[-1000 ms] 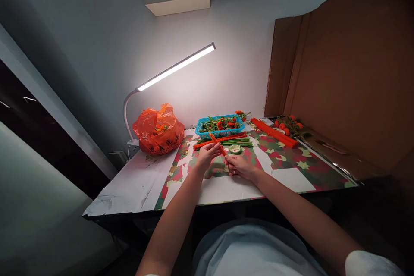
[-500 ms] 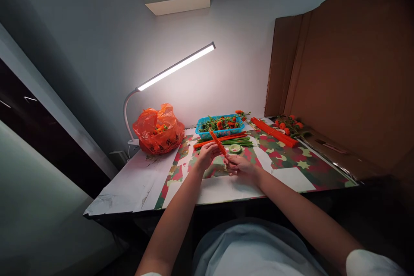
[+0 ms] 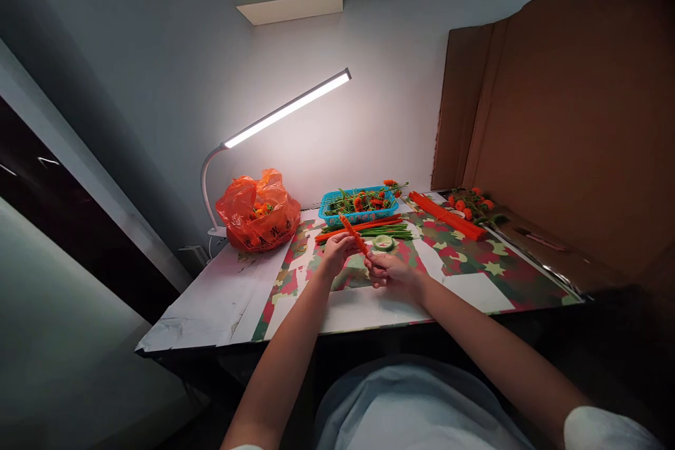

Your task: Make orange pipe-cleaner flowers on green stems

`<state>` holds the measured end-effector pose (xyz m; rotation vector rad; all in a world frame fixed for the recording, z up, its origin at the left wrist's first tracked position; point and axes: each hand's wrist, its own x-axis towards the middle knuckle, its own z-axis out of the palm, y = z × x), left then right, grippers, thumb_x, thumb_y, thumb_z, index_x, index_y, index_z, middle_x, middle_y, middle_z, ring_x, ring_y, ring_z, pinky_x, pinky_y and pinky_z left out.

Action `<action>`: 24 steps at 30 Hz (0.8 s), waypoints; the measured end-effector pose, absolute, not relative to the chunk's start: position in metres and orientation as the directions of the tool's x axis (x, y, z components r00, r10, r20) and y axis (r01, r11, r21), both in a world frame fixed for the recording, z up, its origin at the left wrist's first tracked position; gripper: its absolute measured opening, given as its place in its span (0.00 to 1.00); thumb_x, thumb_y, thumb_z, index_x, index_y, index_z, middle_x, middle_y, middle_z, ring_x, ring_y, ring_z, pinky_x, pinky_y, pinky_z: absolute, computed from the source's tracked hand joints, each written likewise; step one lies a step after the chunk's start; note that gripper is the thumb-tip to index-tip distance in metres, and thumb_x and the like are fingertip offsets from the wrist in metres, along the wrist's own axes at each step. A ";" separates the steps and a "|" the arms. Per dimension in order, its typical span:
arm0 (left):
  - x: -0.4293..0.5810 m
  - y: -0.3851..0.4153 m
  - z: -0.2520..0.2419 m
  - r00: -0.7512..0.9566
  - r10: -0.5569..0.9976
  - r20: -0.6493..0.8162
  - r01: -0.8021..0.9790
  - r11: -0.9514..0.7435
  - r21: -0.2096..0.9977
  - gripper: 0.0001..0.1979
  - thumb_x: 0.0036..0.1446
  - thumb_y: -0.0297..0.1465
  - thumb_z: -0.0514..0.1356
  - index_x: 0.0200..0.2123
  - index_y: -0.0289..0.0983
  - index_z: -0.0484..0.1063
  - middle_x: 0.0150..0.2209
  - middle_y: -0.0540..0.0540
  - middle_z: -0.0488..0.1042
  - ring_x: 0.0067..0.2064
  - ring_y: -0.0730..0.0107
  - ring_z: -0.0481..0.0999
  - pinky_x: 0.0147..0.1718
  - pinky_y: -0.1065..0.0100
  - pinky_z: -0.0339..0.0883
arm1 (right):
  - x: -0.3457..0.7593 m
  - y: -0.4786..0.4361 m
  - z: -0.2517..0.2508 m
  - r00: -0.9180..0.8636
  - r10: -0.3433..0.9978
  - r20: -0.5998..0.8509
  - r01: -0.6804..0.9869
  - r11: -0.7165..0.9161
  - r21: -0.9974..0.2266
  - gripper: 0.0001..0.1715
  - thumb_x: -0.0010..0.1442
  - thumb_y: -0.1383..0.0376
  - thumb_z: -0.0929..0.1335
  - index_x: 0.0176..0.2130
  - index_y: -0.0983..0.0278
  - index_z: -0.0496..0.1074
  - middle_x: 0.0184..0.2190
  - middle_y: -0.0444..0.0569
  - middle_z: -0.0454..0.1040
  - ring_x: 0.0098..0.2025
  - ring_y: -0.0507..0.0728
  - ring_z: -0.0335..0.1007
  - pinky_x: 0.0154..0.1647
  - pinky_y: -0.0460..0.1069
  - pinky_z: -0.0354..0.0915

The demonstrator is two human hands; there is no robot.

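one slim orange rod (image 3: 353,234), ridged along its length, slants leftward.

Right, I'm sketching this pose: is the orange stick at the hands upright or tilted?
Tilted: the stick slants up and leftward from the right hand past the left hand, its free tip leftmost.

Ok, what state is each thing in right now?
Orange coil, held slanted in both hands
Left hand, holding the coil
Right hand, closed on the coil's lower end
Lamp, lit
Bag, open at the top
Basket, open, with flowers in it
Green sticks, lying flat
Large red bundle, lying flat
Green roll, lying flat
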<state>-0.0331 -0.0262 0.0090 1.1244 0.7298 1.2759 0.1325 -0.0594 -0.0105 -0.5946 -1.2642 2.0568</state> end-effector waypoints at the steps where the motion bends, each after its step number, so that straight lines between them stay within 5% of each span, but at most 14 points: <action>1: -0.033 -0.026 0.008 0.188 0.970 0.151 -0.353 -0.076 0.933 0.15 0.38 0.36 0.69 0.27 0.32 0.73 0.25 0.46 0.75 0.28 0.70 0.75 0.33 0.66 0.69 | 0.132 -0.060 -0.011 -0.685 0.726 -0.053 -0.281 -0.331 -0.901 0.21 0.53 0.50 0.70 0.27 0.63 0.62 0.12 0.32 0.47 0.16 0.46 0.42 0.21 0.44 0.53; 7: -0.033 -0.024 0.008 0.157 0.980 0.124 -0.344 -0.064 0.937 0.15 0.36 0.36 0.70 0.26 0.32 0.73 0.23 0.48 0.74 0.25 0.72 0.73 0.31 0.68 0.68 | 0.131 -0.062 -0.009 -0.670 0.737 -0.091 -0.255 -0.344 -0.904 0.20 0.53 0.51 0.70 0.27 0.63 0.62 0.11 0.32 0.49 0.15 0.45 0.42 0.22 0.44 0.53; 12: -0.029 -0.031 0.013 0.422 0.900 0.107 -0.325 0.040 0.945 0.18 0.41 0.35 0.70 0.36 0.33 0.77 0.34 0.43 0.77 0.30 0.72 0.74 0.34 0.69 0.66 | 0.131 -0.058 -0.009 -0.635 0.771 -0.048 -0.322 -0.321 -0.891 0.23 0.53 0.47 0.69 0.27 0.62 0.62 0.11 0.33 0.48 0.15 0.46 0.43 0.20 0.44 0.49; 15: -0.028 -0.034 0.013 0.529 0.842 0.105 -0.257 0.041 0.966 0.18 0.42 0.34 0.70 0.38 0.33 0.77 0.32 0.45 0.77 0.28 0.74 0.73 0.33 0.70 0.64 | 0.131 -0.057 -0.011 -0.654 0.756 -0.006 -0.339 -0.300 -0.892 0.26 0.53 0.44 0.68 0.27 0.62 0.62 0.11 0.33 0.47 0.15 0.46 0.44 0.19 0.44 0.48; 24: -0.035 -0.024 0.006 0.444 0.880 0.169 -0.179 -0.098 0.979 0.15 0.41 0.35 0.71 0.32 0.32 0.78 0.30 0.45 0.77 0.31 0.72 0.72 0.34 0.71 0.63 | 0.130 -0.059 -0.011 -0.648 0.761 -0.030 -0.295 -0.286 -0.912 0.29 0.53 0.41 0.67 0.25 0.62 0.56 0.12 0.33 0.48 0.15 0.45 0.41 0.17 0.43 0.47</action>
